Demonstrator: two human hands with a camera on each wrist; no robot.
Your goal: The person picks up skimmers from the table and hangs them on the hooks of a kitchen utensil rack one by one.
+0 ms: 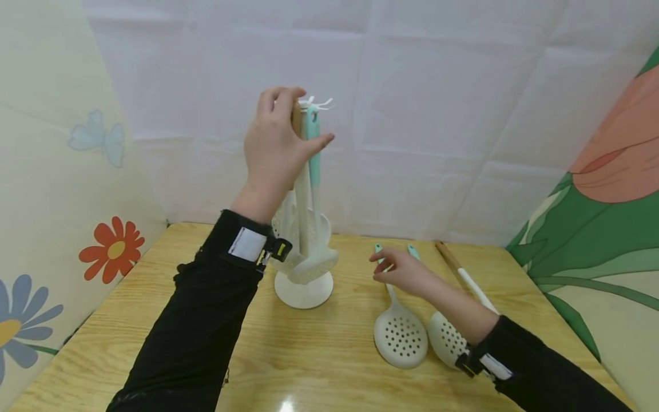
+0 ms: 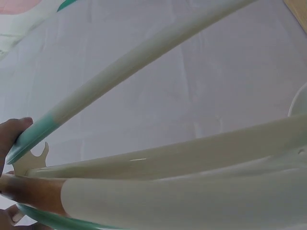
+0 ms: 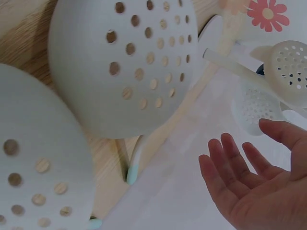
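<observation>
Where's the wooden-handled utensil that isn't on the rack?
In the head view, the wooden-handled utensil lies on the table at far right, just right of the two skimmers, beyond the right hand.

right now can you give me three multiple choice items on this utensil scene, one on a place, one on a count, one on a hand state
1. Where is the left hand?
A. flat on the table
B. up at the top of the utensil stand, on the hanging handles
C. on a skimmer on the table

2. How many perforated skimmers lie on the table?
A. two
B. four
C. none

3. How is the right hand?
A. clenched round a skimmer handle
B. open, holding nothing
C. pressing the stand's base

Answers:
1 B: the head view shows its fingers round the wood-tipped handle beside the teal handle, near the hooks of the utensil stand.
2 A: the left skimmer and the right skimmer lie side by side.
3 B: the right wrist view shows relaxed fingers, an empty palm.
</observation>
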